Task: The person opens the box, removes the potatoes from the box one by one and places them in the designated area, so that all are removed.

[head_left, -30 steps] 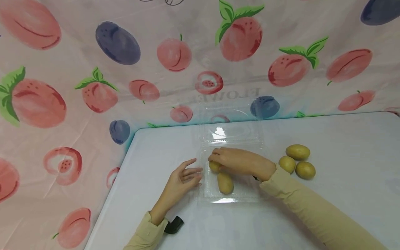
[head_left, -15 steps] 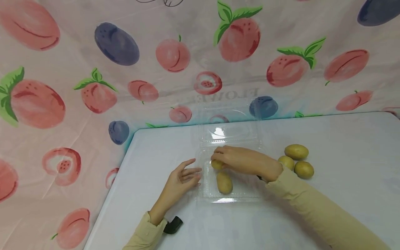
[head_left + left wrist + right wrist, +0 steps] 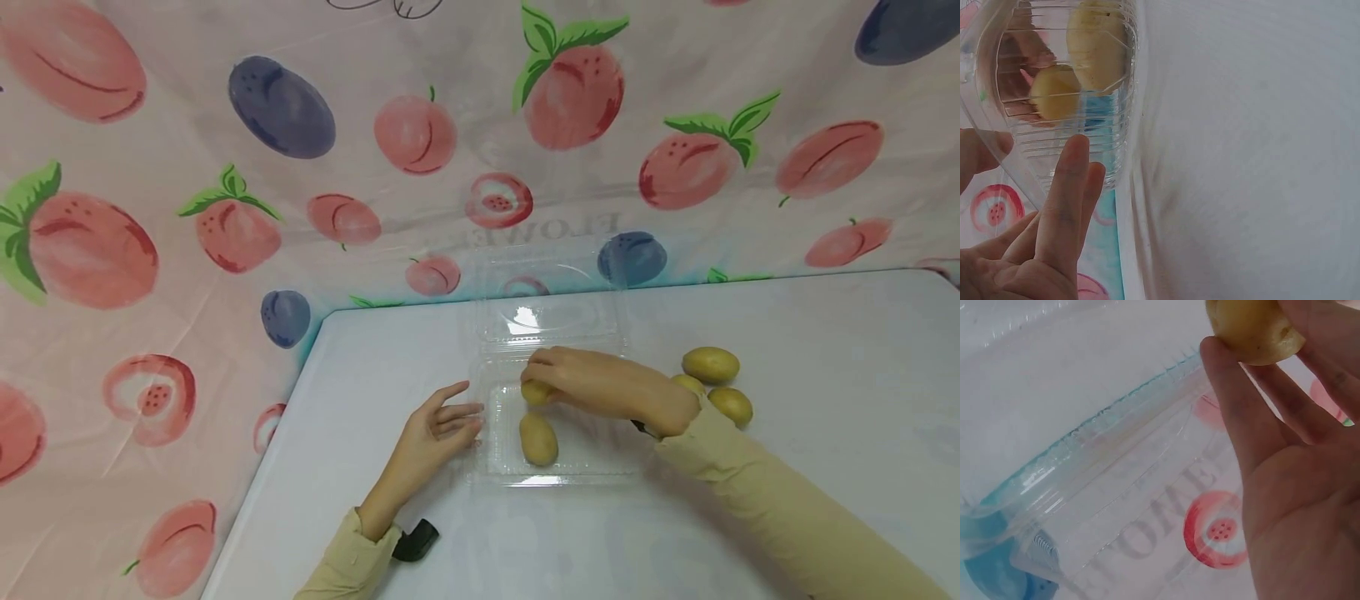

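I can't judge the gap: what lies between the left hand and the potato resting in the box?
The clear box wall: the left wrist view shows it, with the left hand outside and that potato inside.

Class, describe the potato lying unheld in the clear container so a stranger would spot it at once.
On the white table is an open, clear container. In its near half lies an oblong potato. Unlike the potato behind it, it is not in the right hand; unlike the three others, it lies inside.
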`<state>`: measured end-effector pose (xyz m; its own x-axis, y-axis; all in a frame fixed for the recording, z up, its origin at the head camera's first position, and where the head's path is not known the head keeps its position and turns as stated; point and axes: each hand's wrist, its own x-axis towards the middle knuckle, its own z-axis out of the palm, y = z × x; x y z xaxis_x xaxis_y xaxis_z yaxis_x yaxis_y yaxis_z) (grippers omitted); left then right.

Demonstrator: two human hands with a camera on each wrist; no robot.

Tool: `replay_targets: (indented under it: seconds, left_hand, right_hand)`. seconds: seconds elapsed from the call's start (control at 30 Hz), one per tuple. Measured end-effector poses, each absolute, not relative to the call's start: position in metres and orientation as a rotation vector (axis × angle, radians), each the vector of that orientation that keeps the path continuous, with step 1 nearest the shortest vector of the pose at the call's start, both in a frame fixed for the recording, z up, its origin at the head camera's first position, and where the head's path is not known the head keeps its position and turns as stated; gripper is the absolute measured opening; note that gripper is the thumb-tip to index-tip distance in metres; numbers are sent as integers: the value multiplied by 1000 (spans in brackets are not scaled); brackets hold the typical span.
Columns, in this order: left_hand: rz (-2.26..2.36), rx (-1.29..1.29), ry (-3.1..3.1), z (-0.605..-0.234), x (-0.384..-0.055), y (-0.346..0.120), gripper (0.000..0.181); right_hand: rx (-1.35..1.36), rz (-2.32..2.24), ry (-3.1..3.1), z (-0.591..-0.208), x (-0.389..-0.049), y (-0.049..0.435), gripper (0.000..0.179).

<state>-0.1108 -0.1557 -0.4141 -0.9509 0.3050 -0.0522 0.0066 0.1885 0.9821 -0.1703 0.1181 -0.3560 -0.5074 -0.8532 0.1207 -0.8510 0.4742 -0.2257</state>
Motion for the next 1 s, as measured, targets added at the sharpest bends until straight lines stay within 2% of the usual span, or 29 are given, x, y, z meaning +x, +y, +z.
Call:
replay_targets:
  seconds: [0.37, 1.0]
  left_hand:
    - [1824, 305, 2240, -417, -112, -156, 64]
    - [1816, 331, 2256, -415, -111, -156, 64]
  right_hand:
    - [-1429, -446, 2713, -348, -167, 127, 32]
    - [-1491, -428, 2807, -346, -158, 147, 29]
